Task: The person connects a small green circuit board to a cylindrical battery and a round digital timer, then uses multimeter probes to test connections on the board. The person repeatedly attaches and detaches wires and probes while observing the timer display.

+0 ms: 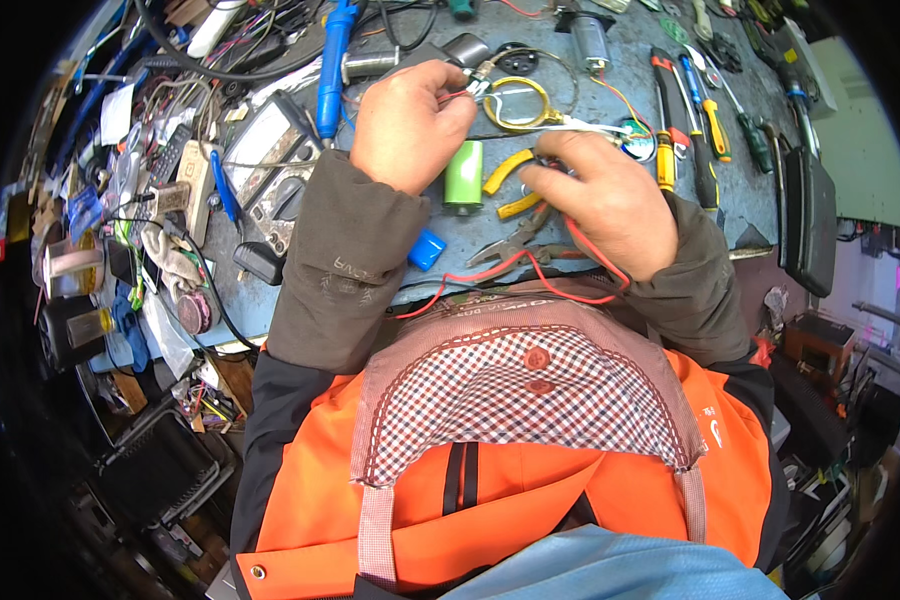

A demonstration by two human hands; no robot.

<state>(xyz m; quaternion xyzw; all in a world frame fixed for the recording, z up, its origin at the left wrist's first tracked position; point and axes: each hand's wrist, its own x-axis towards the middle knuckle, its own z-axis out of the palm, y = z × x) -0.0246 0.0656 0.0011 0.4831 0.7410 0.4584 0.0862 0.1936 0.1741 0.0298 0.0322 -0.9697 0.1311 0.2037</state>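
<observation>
My left hand (412,125) is closed in a pinch above the bench, with a thin red wire (454,96) at its fingertips beside a small metal end. My right hand (610,198) has its fingers curled together, and a longer red wire (582,298) runs out from under them and loops along the bench edge. Pliers with yellow handles (510,172) lie against the right fingers, partly covered by them. Between my hands stands a green cylindrical cell (463,176). A blue cylinder (427,249) lies by my left sleeve. Just beyond is a yellow ring (517,103).
A blue soldering iron (336,65) and an analog multimeter (270,150) are on the left, among tangled cables. A small silver motor (590,45) stands at the back. Screwdrivers (715,130) and other hand tools line the right, near a black case (808,220).
</observation>
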